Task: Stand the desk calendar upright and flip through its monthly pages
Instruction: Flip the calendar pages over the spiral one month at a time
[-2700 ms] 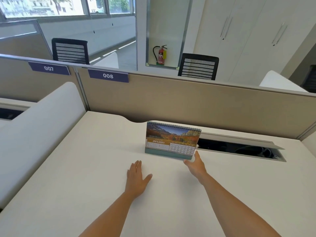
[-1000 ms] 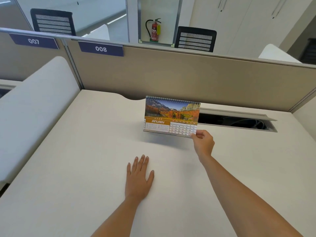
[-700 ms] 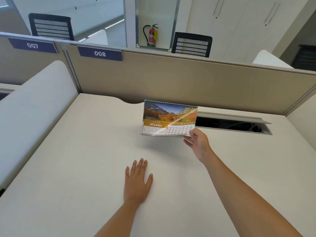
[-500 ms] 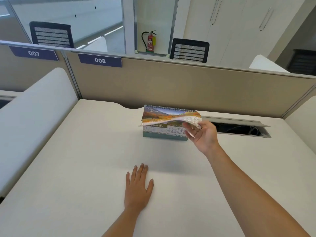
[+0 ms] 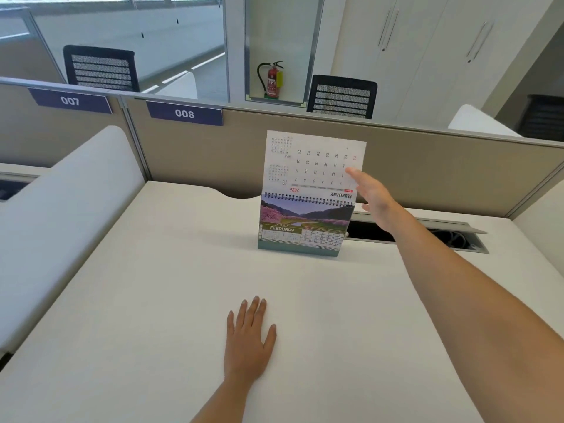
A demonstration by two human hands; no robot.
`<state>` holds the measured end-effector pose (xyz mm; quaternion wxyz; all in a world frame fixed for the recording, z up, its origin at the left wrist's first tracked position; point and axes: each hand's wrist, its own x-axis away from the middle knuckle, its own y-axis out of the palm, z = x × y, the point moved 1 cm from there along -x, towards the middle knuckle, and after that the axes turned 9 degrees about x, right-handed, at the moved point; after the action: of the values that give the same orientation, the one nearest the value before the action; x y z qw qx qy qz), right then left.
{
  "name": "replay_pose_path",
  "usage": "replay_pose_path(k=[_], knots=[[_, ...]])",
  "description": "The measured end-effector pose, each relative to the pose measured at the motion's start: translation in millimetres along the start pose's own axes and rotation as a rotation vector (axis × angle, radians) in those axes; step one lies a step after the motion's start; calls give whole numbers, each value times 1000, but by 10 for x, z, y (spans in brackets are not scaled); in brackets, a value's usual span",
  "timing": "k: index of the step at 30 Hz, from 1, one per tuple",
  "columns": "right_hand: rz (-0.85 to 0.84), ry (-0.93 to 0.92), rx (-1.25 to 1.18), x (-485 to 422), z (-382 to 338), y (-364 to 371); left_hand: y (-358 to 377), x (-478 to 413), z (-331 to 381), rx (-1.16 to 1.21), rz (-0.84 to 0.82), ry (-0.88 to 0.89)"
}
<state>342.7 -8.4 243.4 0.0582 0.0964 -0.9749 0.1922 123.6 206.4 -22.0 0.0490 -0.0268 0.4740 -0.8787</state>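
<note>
Right hand point(image 5: 374, 196) outstretched, fingers point(image 5: 355, 173) open against raised page point(image 5: 316, 163); left hand point(image 5: 247, 340) flat, empty.

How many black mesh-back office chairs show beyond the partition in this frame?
3: one black mesh-back chair far left behind the glass, one centre beside the red fire extinguisher, one cut off at the right edge. Others may be hidden.
</note>
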Motion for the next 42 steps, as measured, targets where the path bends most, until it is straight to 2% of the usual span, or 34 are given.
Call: replay_pose_path(k=[2, 5, 8, 13, 16, 24, 31, 42], knots=[[4, -7, 93, -62, 111, -5, 1, 5, -5, -21, -5, -5], [165, -1, 84, -112, 355, 42, -9, 0, 0, -18, 2, -8], [259, 115, 91, -70, 728, 163, -17, -4, 17, -16, -4, -5], [39, 304, 164, 148, 1317, 395, -18, 0, 14, -15, 0, -8], [-17, 356, 208, 201, 1487, 462, -1, -1, 1, -11, -1, -6], [4, 368, 166, 91, 1555, 500, 27, -9, -26, -11, 12, -6], [10, 254, 137, 119, 1590, 597, 26, -11, -21, -26, 19, -6], [18, 294, 120, 236, 1594, 622, 38, -12, -33, -9, 16, -10]])
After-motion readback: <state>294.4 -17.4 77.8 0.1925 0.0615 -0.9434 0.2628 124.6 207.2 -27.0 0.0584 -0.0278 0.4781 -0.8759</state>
